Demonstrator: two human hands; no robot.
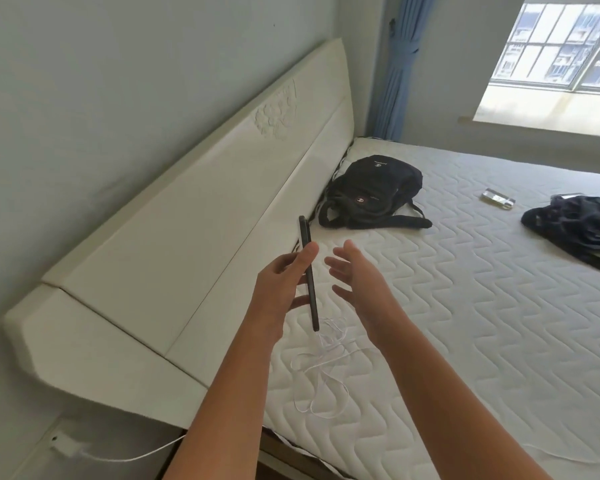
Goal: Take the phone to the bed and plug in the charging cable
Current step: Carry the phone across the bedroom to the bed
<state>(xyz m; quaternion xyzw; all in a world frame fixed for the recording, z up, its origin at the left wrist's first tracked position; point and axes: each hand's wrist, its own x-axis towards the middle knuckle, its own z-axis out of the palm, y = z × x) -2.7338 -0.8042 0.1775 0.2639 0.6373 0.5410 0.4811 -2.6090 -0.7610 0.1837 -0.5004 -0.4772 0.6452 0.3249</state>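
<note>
— What's on the bed (482,306), counted out?

— One black backpack (371,192) at the far side, up against the cream headboard (201,209). One heap of dark clothing (579,226) at the right edge. One small flat clear-wrapped packet (498,198) between those two, lying apart from both. And one white charging cable (321,372), looped loosely on the quilted mattress near the headboard.

— Just the one cable?

— One that I can follow. It coils on the mattress below the hands, and a white lead runs along the floor at the near left to a white charger plug (65,446) in the wall. Another thin white line shows at the near right edge of the mattress; whether it belongs to the same cable I cannot tell.

— And the phone?

— One dark phone (308,271), seen edge-on, held above the mattress just over the cable coil, its lower end pointing down toward the loops. Whether the cable's end touches it is too fine to make out.

— Who has it?

— The left hand (284,282), gripping it with the thumb across the near face and fingers behind. The right hand (355,271) is spread wide, palm toward the phone, just beside it, holding nothing and not touching it.
</note>
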